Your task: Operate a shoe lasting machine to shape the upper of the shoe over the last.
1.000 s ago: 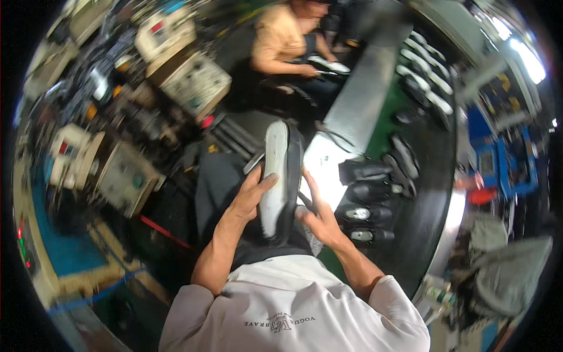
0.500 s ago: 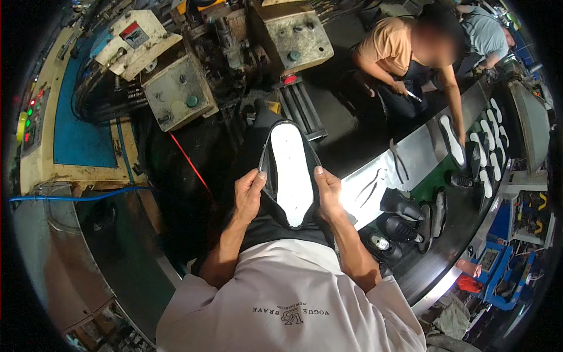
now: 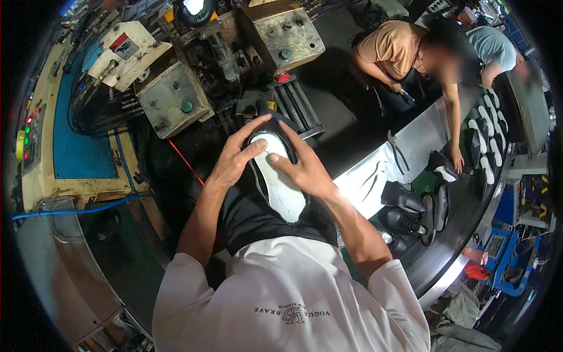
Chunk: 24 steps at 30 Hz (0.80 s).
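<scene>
A black shoe upper with a white sole-shaped board (image 3: 279,186) facing up lies over my lap. My left hand (image 3: 236,157) wraps the left side of its far end, thumb pressed on the white board. From the right, my right hand (image 3: 302,169) grips the same end, its thumb also on the board and its fingers along the black rim. The near end of the upper rests by my dark trousers. What is under the board inside the upper is hidden.
Machine control boxes (image 3: 176,102) stand ahead. On the right, a metal bench (image 3: 431,126) carries pincers (image 3: 397,154), black shoes (image 3: 404,220) and several white-bottomed uppers (image 3: 487,132). A co-worker's hand (image 3: 456,157) reaches onto it. A blue hose (image 3: 88,206) runs at left.
Both my hands have slid from the upper's sides to its far end, thumbs now on the board. The co-worker has lowered a white-bottomed upper onto the bench. My view has shifted slightly.
</scene>
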Each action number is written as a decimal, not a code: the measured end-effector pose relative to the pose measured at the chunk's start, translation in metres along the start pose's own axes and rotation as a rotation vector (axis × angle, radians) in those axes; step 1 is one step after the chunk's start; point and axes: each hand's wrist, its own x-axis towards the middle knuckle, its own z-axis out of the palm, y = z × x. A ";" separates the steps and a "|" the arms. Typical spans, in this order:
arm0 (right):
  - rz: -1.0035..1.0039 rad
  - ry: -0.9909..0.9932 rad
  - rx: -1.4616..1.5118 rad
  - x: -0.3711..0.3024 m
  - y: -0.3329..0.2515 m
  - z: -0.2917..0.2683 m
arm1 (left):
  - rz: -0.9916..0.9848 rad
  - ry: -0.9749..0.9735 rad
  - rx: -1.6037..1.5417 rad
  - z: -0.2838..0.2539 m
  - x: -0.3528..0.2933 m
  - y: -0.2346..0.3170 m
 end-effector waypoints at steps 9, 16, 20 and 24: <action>-0.116 0.070 -0.028 0.008 -0.004 0.019 | 0.233 0.124 0.360 0.003 -0.004 -0.004; -0.294 0.252 -0.143 0.002 0.006 0.039 | 0.402 0.240 0.430 0.011 -0.008 -0.023; -0.230 0.134 -0.077 0.007 0.000 0.031 | 0.371 0.246 0.395 0.003 -0.005 -0.023; 0.064 -0.317 0.353 0.014 0.001 -0.028 | 0.280 0.095 0.191 -0.015 0.003 -0.030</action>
